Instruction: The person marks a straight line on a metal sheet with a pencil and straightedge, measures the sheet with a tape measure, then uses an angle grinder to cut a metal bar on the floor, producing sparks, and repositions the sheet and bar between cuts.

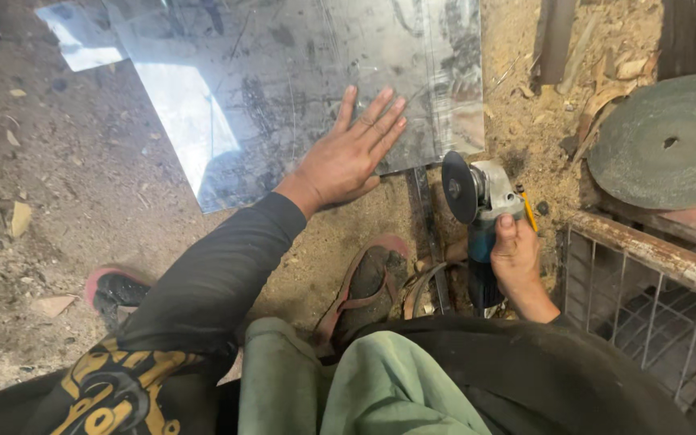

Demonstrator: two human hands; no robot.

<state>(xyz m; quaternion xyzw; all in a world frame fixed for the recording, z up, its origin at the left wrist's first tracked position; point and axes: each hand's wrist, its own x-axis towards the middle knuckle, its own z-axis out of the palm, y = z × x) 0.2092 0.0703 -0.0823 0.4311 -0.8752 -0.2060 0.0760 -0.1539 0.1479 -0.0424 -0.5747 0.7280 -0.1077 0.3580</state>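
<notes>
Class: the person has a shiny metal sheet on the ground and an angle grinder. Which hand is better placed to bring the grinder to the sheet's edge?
Right: the right hand already grips the blue-bodied angle grinder beside the sheet's edge; the left hand lies flat on the shiny metal sheet.

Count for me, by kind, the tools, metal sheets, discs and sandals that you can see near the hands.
Angle grinder, held by the right hand: 1
Metal sheet, under the left hand: 1
Large round disc: 1
Sandals: 2
Total: 5
</notes>
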